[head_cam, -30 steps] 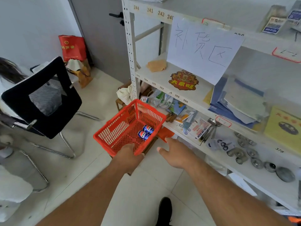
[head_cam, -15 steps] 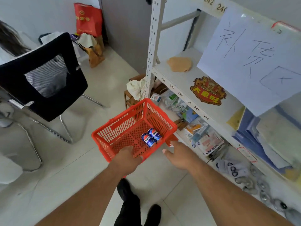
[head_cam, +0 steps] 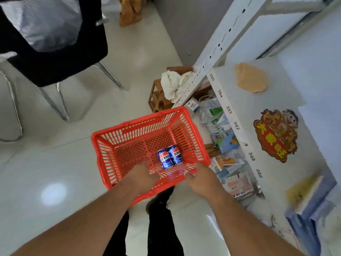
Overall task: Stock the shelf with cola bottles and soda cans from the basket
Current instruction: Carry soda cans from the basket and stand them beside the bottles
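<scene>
Soda cans (head_cam: pixel 169 158), two blue ones, lie side by side on the floor of the red basket (head_cam: pixel 129 126), right in front of both hands. Left hand (head_cam: pixel 142 175) reaches over the near rim into the basket, fingers curled downward, the cans just past its fingertips and a bit to the right; can't tell if it's gripping anything. Right hand (head_cam: pixel 202 179) is closed on the basket's near right corner, cans just to its left. White shelf (head_cam: pixel 245 111) sits off to the right of that hand.
</scene>
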{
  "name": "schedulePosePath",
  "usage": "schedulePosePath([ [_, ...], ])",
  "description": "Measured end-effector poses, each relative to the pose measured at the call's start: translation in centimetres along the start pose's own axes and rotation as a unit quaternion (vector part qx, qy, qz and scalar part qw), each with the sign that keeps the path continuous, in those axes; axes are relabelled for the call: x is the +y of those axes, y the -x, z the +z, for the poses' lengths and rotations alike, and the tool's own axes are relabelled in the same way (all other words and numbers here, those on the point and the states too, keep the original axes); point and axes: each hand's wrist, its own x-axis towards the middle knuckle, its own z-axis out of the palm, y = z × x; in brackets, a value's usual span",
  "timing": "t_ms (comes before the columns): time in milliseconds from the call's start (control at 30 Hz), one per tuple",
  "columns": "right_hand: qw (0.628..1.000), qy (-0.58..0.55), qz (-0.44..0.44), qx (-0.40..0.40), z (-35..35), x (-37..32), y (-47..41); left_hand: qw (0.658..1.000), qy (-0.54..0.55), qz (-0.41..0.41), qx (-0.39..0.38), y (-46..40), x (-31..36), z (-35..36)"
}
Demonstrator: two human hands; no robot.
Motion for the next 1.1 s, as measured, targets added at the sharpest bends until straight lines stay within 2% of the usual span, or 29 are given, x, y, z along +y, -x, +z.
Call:
schedulePosePath([
  [167, 0.999, 0.033, -0.016, -0.021, 1.5, 0.6, -8.6, 0.997, 0.046, -0.065, 0.011, -5.8, -0.2, 3.2],
  [433, 0.996, 0.058, 0.029, -0.058, 6.6, 3.5, -22.0, 0.978, 0.136, -0.157, 0.02, -18.1, -0.5, 9.4],
  [567, 0.991, 0.105, 0.054, -0.07, 9.8, 4.8, -27.0, 0.962, 0.176, -0.205, 0.031, -22.6, -1.0, 12.1],
  [700, 0.986, 0.13, 0.081, -0.061, 11.9, 6.0, -29.5, 0.957, 0.189, -0.219, 0.013, -25.1, -1.6, 14.0],
  [800, 0.986, 0.139, 0.075, -0.047, 12.9, 6.8, -30.5, 0.96, 0.201, -0.192, 0.019, -26.7, -2.3, 15.3],
  [900, 0.988, 0.136, 0.068, -0.03, 13.7, 6.9, -30.3, 0.951, 0.237, -0.199, 0.025, -27.4, -3.0, 16.2],
  [1100, 0.991, 0.013, 0.103, -0.085, 15.6, 6.6, -30.4, 0.949, 0.237, -0.205, 0.043, -28.2, -4.9, 17.0],
])
